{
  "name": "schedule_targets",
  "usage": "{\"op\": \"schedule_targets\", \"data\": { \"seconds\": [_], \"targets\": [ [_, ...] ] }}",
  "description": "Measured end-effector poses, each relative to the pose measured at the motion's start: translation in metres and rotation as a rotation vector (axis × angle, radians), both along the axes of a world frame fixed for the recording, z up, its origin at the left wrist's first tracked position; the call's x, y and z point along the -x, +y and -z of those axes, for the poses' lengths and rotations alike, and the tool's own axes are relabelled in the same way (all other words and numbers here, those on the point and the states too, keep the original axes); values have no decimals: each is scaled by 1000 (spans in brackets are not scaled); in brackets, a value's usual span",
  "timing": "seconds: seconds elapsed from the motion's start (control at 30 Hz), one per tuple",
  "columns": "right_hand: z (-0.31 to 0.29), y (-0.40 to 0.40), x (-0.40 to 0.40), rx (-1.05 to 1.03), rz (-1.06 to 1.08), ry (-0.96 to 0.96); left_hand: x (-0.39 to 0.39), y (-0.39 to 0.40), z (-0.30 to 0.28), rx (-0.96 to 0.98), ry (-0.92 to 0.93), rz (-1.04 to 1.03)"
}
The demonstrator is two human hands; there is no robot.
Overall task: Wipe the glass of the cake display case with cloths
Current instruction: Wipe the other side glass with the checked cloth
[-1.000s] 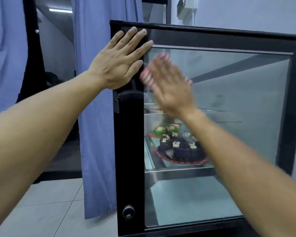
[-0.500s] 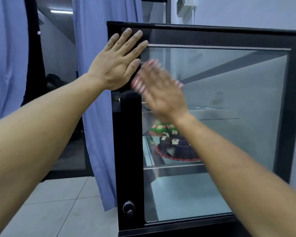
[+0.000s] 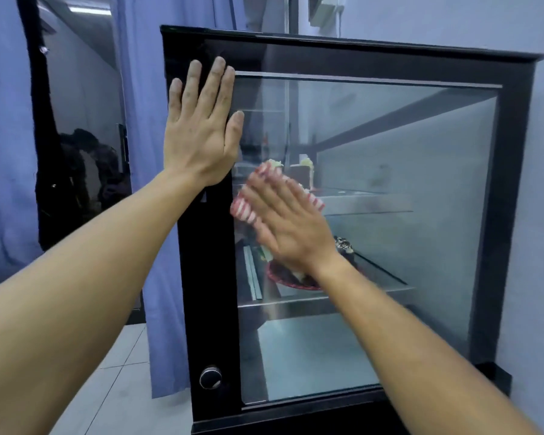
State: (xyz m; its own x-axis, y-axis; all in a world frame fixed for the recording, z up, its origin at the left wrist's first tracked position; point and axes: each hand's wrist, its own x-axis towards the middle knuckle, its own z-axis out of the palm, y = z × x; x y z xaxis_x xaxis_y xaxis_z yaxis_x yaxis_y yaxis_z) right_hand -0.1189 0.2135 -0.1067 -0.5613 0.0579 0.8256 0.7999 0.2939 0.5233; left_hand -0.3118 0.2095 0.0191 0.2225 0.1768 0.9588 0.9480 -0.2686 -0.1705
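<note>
flat right hand (image 3: 291,227) presses a striped cloth (image 3: 248,208) on the glass (image 3: 390,189), left hand (image 3: 198,133) spread bracing the frame (image 3: 209,277); the cloth could slip free.

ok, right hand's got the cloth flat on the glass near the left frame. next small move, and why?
Probably sweep the right hand and striped cloth rightward across the glass: they sit at its left edge, the wide pane beyond lies uncovered, and the left hand braces the frame.
</note>
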Motion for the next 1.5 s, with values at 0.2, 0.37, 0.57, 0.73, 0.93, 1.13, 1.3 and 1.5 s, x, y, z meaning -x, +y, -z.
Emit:
{"op": "schedule_targets", "data": {
  "seconds": [0.2,0.37,0.57,0.73,0.93,1.13,1.3,1.5],
  "targets": [
    [-21,13,-129,19,75,999,-11,3,43,-31,-123,1],
    [64,-5,-47,66,49,1325,-16,9,61,-53,-177,-21],
    [-19,-3,-2,31,-14,296,-13,9,61,-76,-161,-9],
    [-34,4,-153,60,77,1044,-15,10,62,-80,-133,-41],
    [44,-12,-18,114,7,1081,-14,9,64,-83,-112,-50],
    [-24,-1,-45,10,13,292,-9,11,64,-86,-62,-31],
    [2,5,-187,85,73,1441,-13,11,66,-99,-79,-46],
    [60,-8,-41,96,38,934,-14,13,68,-104,-79,-63]
  ]
}}
